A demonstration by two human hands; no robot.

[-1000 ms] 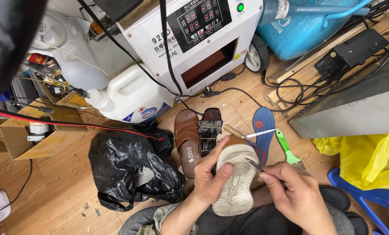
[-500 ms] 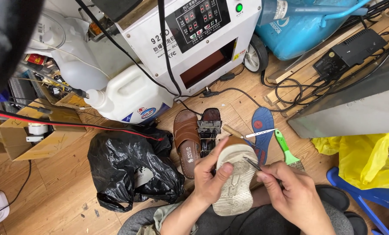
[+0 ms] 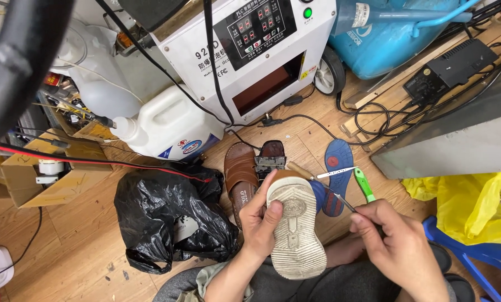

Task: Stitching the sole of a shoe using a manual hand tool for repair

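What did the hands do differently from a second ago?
The right hand pulled its thin tool off the edge of the shoe and drew back to the right, so the tip now sits clear of the sole. The left hand kept its grip on the upturned shoe. The brown sandal, black bag and blue insole stayed put.

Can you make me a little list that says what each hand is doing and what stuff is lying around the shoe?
left hand: grips the pale shoe, sole up
right hand: pinches a thin dark tool, tip just beside the shoe's edge
behind the shoe: brown sandal on the wooden floor
right of the shoe: blue insole, green-handled tool
left of the shoe: black plastic bag
further back: white jug, white machine
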